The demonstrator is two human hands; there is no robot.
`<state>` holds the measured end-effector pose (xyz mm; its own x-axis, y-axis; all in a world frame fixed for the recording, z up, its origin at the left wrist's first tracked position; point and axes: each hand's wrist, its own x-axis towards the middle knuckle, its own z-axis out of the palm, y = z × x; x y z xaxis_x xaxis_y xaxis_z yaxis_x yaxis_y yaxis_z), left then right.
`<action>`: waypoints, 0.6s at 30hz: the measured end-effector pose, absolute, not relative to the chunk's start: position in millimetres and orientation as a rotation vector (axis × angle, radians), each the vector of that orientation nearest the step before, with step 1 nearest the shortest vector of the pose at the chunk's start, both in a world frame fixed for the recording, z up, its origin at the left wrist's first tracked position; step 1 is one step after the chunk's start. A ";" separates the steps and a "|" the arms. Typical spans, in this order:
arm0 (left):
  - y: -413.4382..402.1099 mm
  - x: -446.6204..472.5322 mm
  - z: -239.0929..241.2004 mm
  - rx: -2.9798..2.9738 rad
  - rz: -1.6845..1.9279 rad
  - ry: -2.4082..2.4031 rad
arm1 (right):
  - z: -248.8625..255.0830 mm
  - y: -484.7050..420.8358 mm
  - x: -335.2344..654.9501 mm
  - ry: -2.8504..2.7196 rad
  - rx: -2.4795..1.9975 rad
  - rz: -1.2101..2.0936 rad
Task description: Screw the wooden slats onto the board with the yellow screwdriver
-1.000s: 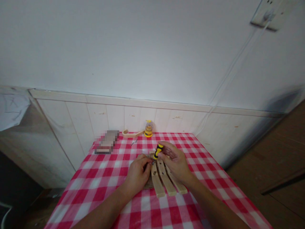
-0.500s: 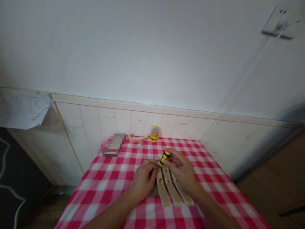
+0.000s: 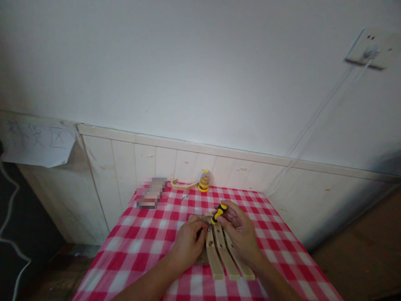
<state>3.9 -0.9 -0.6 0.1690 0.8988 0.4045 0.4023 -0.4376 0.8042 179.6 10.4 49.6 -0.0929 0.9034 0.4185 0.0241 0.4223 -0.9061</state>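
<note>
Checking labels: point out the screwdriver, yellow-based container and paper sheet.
Screwdriver (image 3: 219, 212): head view, middle of its handle.
Yellow-based container (image 3: 204, 181): head view, middle of its body.
Paper sheet (image 3: 39, 145): head view, middle of its front.

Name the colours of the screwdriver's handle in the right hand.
Yellow-and-black screwdriver handle, in the head view.

Bare left hand (image 3: 189, 242) with slim fingers (image 3: 199, 224) and rounded knuckles (image 3: 187, 226), bare right hand (image 3: 242, 230) of matching build, uncovered wrists (image 3: 171, 261), bare left forearm (image 3: 150, 281), bare right forearm (image 3: 274, 274), both tapering smoothly.
</note>
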 end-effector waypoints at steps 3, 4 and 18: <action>-1.4 4.0 -0.3 1.927 1.229 1.228 | 47.7 10.6 179.4 -1.481 -0.864 0.891; -1.5 4.0 -0.2 1.937 1.225 1.232 | 47.4 10.6 179.1 -1.486 -0.865 0.879; -0.5 3.0 -1.8 1.962 1.195 1.244 | 47.1 15.6 176.7 -1.471 -0.811 0.931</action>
